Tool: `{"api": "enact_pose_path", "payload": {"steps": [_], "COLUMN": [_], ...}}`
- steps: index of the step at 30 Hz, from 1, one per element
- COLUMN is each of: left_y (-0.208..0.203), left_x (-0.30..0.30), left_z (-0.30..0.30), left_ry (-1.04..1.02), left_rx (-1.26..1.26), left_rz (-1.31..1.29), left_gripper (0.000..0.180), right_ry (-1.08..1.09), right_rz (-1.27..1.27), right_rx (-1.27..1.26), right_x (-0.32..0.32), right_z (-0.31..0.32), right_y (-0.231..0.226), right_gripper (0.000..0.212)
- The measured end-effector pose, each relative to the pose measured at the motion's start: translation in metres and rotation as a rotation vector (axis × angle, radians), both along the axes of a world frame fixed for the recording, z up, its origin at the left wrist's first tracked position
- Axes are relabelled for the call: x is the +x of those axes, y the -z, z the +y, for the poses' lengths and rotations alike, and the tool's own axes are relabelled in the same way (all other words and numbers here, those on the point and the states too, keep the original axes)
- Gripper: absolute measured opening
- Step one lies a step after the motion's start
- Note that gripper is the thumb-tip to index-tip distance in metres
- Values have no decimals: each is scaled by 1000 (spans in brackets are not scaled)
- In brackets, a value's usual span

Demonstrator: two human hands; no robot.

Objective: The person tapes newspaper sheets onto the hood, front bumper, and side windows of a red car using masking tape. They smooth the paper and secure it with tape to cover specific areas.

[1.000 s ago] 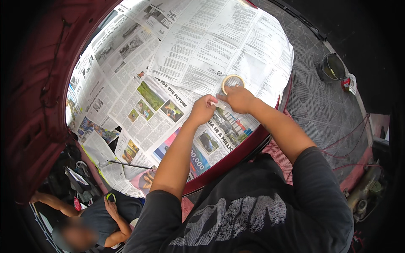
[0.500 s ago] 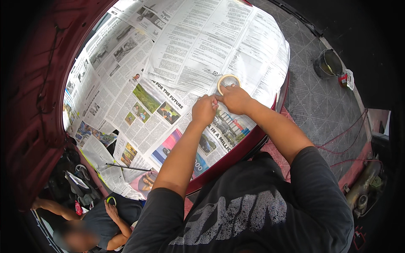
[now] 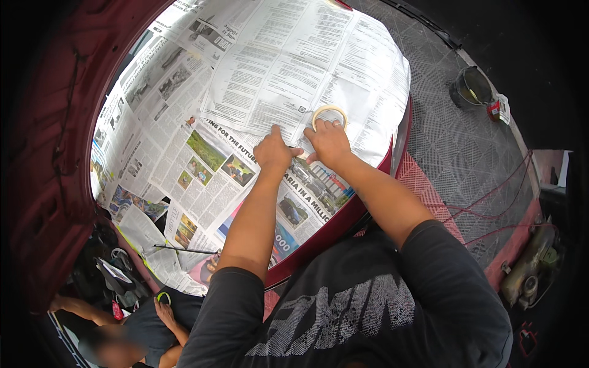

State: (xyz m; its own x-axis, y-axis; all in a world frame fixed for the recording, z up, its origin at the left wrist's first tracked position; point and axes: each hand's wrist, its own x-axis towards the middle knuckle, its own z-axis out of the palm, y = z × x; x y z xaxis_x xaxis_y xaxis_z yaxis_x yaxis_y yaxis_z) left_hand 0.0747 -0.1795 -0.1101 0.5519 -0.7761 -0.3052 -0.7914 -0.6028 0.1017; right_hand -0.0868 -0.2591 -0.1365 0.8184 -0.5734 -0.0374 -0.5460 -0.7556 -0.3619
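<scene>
Sheets of newspaper (image 3: 202,147) cover a dark red car panel (image 3: 291,260). A roll of cream masking tape (image 3: 315,114) lies at the lower edge of the largest newspaper sheet (image 3: 276,73). The fingers of my right hand (image 3: 330,146) curl over the near side of the roll. To its left, my left hand (image 3: 273,151) presses on the paper, its index finger stretched forward and its thumb pointing toward the right hand. The other left fingers are mostly hidden, and I cannot make out any tape strip between the hands.
A raised red panel (image 3: 55,122) borders the left side. Another person (image 3: 138,331) at the lower left holds a yellow-green tape roll (image 3: 162,298). A black bucket (image 3: 469,88) stands on the grey grated floor (image 3: 442,159) at right, near a red hose (image 3: 491,211) and a metal canister (image 3: 529,273).
My hands have drawn apart. The left one has slid left along the paper edge and its index finger has straightened, while the right one stays on the tape roll. The view has shifted slightly.
</scene>
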Motion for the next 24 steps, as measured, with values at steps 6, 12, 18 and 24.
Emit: {"api": "enact_pose_path", "payload": {"steps": [6, 12, 18, 24], "left_y": [9, 7, -110, -137], "left_x": [-3, -14, -129, -143], "left_z": [33, 105, 118, 137], "left_ry": [-88, -54, 216, 438], "left_rx": [-198, -614, -760, -787], "left_rz": [8, -62, 537, 380], "left_gripper": [73, 39, 36, 49], "right_ry": [-84, 384, 71, -115], "right_rz": [-279, -438, -780, -697], "right_rx": [-26, 842, 1096, 841], "right_x": [-40, -148, -163, -163], "right_z": [15, 79, 104, 119], "right_y": [-23, -55, -78, -106], "right_gripper": [45, 75, 105, 103]}}
